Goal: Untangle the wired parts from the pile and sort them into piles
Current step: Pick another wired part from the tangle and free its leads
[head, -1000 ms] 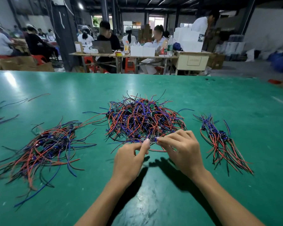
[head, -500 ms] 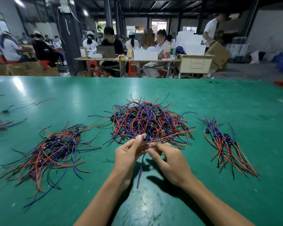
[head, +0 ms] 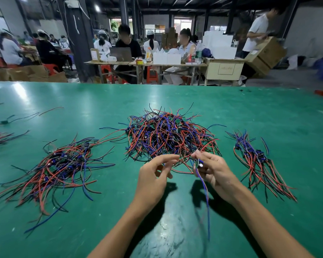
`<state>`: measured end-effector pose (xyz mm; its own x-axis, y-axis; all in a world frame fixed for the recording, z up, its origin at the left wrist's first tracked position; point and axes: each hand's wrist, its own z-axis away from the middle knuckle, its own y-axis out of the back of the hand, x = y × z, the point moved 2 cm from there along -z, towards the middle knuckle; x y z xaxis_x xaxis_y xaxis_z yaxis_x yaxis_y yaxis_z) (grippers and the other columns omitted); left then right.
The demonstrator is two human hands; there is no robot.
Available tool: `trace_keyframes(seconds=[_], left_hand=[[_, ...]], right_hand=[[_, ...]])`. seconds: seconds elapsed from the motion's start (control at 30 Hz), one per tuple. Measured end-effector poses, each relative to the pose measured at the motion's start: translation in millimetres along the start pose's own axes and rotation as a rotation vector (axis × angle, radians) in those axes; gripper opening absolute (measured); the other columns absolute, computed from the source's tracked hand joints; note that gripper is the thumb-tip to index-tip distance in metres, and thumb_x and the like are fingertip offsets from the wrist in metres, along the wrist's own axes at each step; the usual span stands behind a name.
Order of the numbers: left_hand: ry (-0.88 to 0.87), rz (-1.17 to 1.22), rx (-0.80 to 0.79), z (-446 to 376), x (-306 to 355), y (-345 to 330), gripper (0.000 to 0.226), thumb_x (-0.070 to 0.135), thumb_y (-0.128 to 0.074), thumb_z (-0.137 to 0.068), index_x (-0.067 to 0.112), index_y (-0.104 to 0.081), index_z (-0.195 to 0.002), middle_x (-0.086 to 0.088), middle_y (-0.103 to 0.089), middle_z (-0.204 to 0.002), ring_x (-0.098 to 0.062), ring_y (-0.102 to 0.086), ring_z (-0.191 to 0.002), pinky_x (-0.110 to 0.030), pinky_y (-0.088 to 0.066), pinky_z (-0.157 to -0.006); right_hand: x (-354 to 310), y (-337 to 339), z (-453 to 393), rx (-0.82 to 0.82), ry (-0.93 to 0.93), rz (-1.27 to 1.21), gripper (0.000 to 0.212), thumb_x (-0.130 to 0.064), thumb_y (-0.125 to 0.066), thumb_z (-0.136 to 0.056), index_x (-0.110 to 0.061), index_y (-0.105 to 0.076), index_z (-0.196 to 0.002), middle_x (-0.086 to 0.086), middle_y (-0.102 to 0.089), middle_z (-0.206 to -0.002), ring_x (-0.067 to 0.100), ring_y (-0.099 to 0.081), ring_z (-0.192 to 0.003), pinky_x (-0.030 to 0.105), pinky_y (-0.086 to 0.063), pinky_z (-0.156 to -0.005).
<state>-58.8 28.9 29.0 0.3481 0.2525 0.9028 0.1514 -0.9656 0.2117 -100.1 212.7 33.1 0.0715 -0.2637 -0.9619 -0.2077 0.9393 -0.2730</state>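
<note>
Green bench (head: 268,118), hands working just in front of the tangled pile (head: 168,135), which sits mid-bench, a mound of red, blue and black wires with small green boards and dark components mixed in. Right hand (head: 214,172) is raised off the bench at the pile's near edge, fingers curled and grasping one wired part (head: 199,164), a small board with a pale round component; its blue wire (head: 205,198) hangs down toward the near edge of the bench, blurred lower down. A red wire runs from the right fingertips back into the pile. Left hand (head: 153,175) is also lifted, just beside the right and apart from it, fingers loosely curled with thumb and forefinger extended toward the pile; a bit of blue shows by the fingers but cannot tell if it pinches a wire or holds nothing. Sorted left pile (head: 60,164) lies spread toward the left edge, long red, blue and black leads fanning to the near-left. Sorted right pile (head: 257,161) lies toward the right edge, smaller, wires trailing toward the near-right. A few loose wired parts (head: 11,121) lie at the far-left edge, well apart from the rest. Beyond the far edge, people (head: 127,45) sit at tables with cardboard boxes (head: 265,54) around.
</note>
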Motion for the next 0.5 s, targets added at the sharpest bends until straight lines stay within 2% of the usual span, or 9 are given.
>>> trace_keyframes(seconds=[0.03,0.1,0.13,0.2,0.27,0.37,0.43,0.5], left_hand=[[0.095,0.118,-0.034,1,1,-1,0.022,0.01,-0.059,-0.1,0.021,-0.073,-0.113,0.001,-0.077,-0.097,-0.013,-0.066,-0.065,-0.024,-0.052,-0.063],[0.272,0.351,-0.194,3,6,-5,0.026,0.023,-0.05,-0.104,0.012,-0.068,-0.12,-0.009,-0.077,-0.1,-0.021,-0.072,-0.071,-0.027,-0.058,-0.066],[0.311,0.395,-0.274,5,9,-8,0.03,0.026,-0.05,-0.104,0.009,-0.067,-0.121,-0.011,-0.077,-0.102,-0.026,-0.074,-0.077,-0.028,-0.059,-0.069],[0.313,0.403,-0.354,9,12,-12,0.025,0.022,-0.058,-0.1,0.009,-0.07,-0.118,-0.011,-0.077,-0.105,-0.03,-0.076,-0.086,-0.029,-0.061,-0.077],[0.339,0.423,-0.354,12,12,-14,0.021,0.009,-0.064,-0.096,0.009,-0.071,-0.116,-0.012,-0.077,-0.102,-0.031,-0.076,-0.09,-0.03,-0.061,-0.081],[0.396,0.437,-0.354,11,9,-13,0.023,0.0,-0.057,-0.098,0.003,-0.069,-0.118,-0.016,-0.076,-0.106,-0.034,-0.074,-0.094,-0.033,-0.061,-0.086],[0.439,0.461,-0.353,10,10,-12,0.026,-0.002,-0.048,-0.1,0.004,-0.069,-0.116,-0.017,-0.076,-0.106,-0.032,-0.075,-0.092,-0.031,-0.061,-0.083],[0.47,0.46,-0.335,8,10,-12,0.03,-0.003,-0.044,-0.099,0.004,-0.072,-0.109,-0.017,-0.076,-0.102,-0.027,-0.075,-0.083,-0.028,-0.061,-0.077]], right_hand=[[0,2,0,-0.039,-0.003,0.043,0.025,-0.044,-0.08,-0.076,-0.019,-0.079,-0.078,0.003,-0.061,-0.064,0.011,-0.059,-0.054,0.018,-0.053,-0.055],[2,3,1,-0.105,0.023,0.131,0.038,-0.053,-0.084,-0.071,-0.016,-0.079,-0.08,0.004,-0.062,-0.067,0.014,-0.059,-0.059,0.019,-0.052,-0.058],[3,4,2,-0.122,0.056,0.194,0.041,-0.054,-0.084,-0.071,-0.014,-0.079,-0.08,0.004,-0.063,-0.069,0.015,-0.058,-0.063,0.019,-0.05,-0.059],[6,2,4,-0.112,0.123,0.298,0.034,-0.048,-0.085,-0.075,-0.014,-0.079,-0.078,0.002,-0.068,-0.07,0.011,-0.058,-0.064,0.017,-0.048,-0.058],[9,0,4,-0.065,0.177,0.374,0.023,-0.039,-0.083,-0.075,-0.017,-0.08,-0.074,-0.004,-0.07,-0.069,0.005,-0.059,-0.064,0.015,-0.046,-0.059],[15,-3,3,-0.012,0.202,0.385,0.017,-0.032,-0.083,-0.071,-0.016,-0.08,-0.075,-0.011,-0.065,-0.066,0.002,-0.057,-0.064,0.017,-0.045,-0.064],[16,-4,3,0.036,0.209,0.358,0.017,-0.032,-0.083,-0.07,-0.017,-0.082,-0.078,-0.012,-0.064,-0.066,0.006,-0.058,-0.066,0.022,-0.048,-0.067],[17,-5,3,0.053,0.249,0.387,0.017,-0.035,-0.083,-0.071,-0.021,-0.083,-0.08,-0.012,-0.064,-0.068,0.008,-0.053,-0.067,0.02,-0.045,-0.067]])
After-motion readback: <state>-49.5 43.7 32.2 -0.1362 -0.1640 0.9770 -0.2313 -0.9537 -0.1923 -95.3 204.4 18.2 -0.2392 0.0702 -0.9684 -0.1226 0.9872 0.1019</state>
